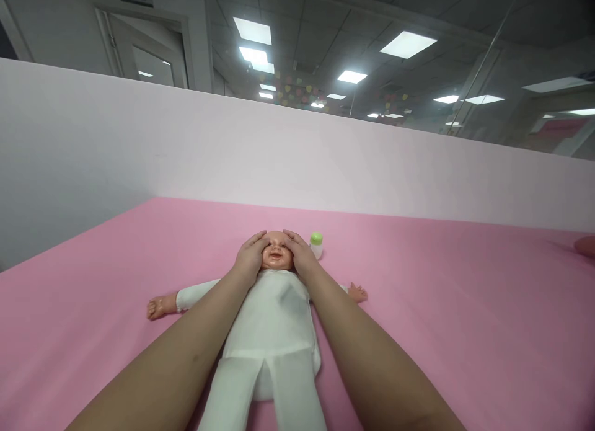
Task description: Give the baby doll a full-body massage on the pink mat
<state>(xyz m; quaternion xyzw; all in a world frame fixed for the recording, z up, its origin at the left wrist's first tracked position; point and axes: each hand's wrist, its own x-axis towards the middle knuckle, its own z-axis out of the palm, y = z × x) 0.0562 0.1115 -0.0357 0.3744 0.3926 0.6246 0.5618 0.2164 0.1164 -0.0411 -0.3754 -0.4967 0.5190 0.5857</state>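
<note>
A baby doll (272, 322) in a white romper lies on its back on the pink mat (441, 307), arms spread, head away from me. My left hand (251, 255) cups the left side of the doll's head (277, 252), fingers curved against it. My right hand (300, 255) cups the right side the same way. The face shows between my two hands.
A small bottle with a green cap (317, 244) stands on the mat just right of the doll's head. A pale pink wall (325, 164) borders the mat at the back and left. Something skin-coloured (586, 246) shows at the far right edge.
</note>
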